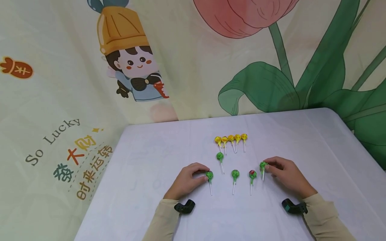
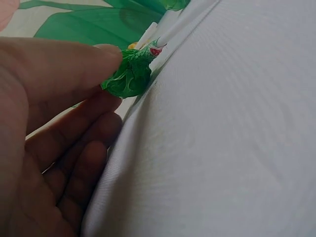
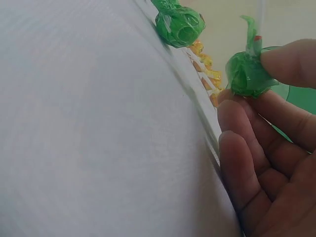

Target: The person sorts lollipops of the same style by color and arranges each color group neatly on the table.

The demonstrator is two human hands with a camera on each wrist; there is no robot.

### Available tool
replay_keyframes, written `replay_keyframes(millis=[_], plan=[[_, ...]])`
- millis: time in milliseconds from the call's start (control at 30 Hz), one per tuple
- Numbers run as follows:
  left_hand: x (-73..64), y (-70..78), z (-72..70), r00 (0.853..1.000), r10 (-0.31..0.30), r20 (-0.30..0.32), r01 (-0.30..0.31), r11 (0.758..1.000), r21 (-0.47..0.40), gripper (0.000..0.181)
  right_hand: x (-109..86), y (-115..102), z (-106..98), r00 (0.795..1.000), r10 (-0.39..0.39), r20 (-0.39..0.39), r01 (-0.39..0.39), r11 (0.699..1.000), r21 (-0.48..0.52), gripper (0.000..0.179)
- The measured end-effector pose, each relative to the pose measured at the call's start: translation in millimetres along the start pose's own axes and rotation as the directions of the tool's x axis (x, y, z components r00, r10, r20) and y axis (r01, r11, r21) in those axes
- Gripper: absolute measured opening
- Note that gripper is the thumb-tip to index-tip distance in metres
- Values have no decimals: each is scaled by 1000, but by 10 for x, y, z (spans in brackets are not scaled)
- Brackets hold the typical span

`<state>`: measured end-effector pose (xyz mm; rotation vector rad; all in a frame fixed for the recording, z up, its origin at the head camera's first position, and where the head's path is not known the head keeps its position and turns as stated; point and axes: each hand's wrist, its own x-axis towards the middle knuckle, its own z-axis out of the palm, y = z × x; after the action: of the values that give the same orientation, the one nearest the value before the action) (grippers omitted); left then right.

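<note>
The left lollipop (image 1: 209, 174) and right lollipop (image 1: 263, 165) flank two more lollipops (image 1: 235, 174) on the white table (image 1: 169, 144), heads away, sticks toward me. My left hand (image 1: 187, 180) and right hand (image 1: 288, 174) each pinch one head, thumb against fingers.

Free room nearside, red-marked lollipop (image 1: 252, 174) beside right hand (image 1: 287, 174), gap perhaps tight.

Five yellow lollipops (image 1: 231, 138) and five green lollipops (image 1: 235, 173) are being displayed at one white table (image 1: 163, 144); of the green, one is being pinched by one left hand (image 1: 187, 180), one by one right hand (image 1: 288, 174), and two black wrist devices (image 1: 185, 207) are being worn.
</note>
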<state>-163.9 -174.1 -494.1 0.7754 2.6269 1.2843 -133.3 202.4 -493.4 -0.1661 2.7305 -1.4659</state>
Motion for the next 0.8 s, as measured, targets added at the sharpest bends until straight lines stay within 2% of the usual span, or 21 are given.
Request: replay_keyframes(millis=[267, 600, 800], plan=[[3, -7, 1, 1000, 12, -5, -12, 1000, -13, 26, 1, -17, 3, 1000, 16, 13, -17, 999, 40, 38], [8, -16, 18, 1000, -5, -7, 5, 1000, -12, 27, 3, -18, 21, 1000, -5, -5, 5, 1000, 25, 36], [18, -5, 30, 1000, 14, -24, -14, 1000, 9, 24, 11, -4, 30, 1000, -10, -8, 10, 1000, 30, 38]])
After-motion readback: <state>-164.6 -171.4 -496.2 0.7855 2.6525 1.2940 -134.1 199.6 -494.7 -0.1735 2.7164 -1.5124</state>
